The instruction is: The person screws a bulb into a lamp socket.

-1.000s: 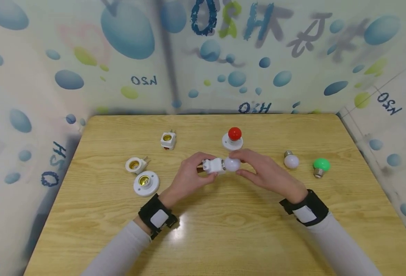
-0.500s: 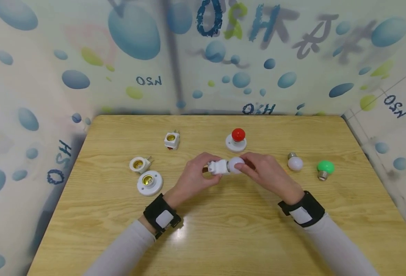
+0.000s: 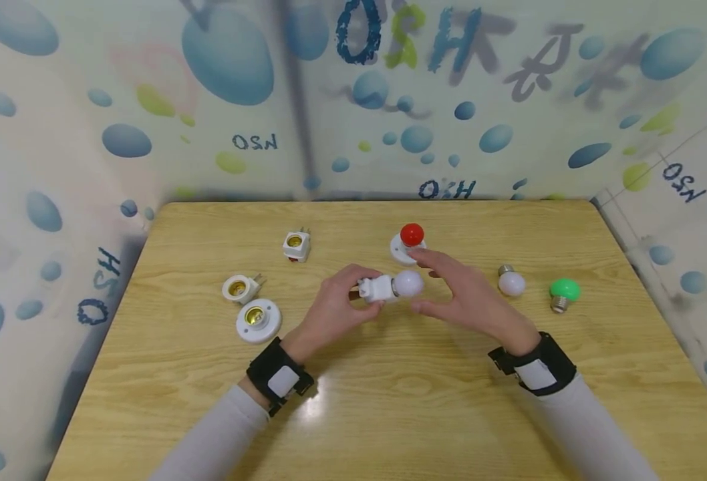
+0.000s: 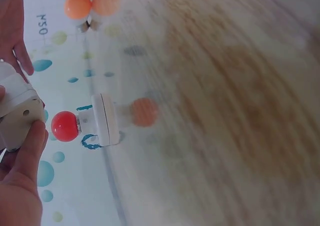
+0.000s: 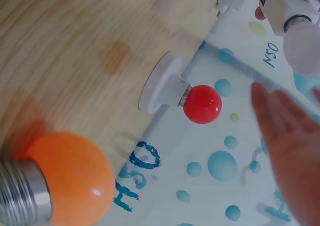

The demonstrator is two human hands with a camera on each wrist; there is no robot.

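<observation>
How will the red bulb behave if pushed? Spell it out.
The red bulb would likely slide rather than tip: its white base is wide and flat on the table. Its glossy shine suggests a slippery surface. Seated in the base, it should probably move with it.

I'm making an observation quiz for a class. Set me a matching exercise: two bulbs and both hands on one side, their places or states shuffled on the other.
1. Red light bulb
2. Green light bulb
3. Left hand
4. Right hand

A. Holds nothing
B. Lies unfitted on the wooden table
C. Seated in a round white lampholder
D. Holds a white plug-in lampholder

Pairs: 1-C, 2-B, 3-D, 4-A.
</observation>
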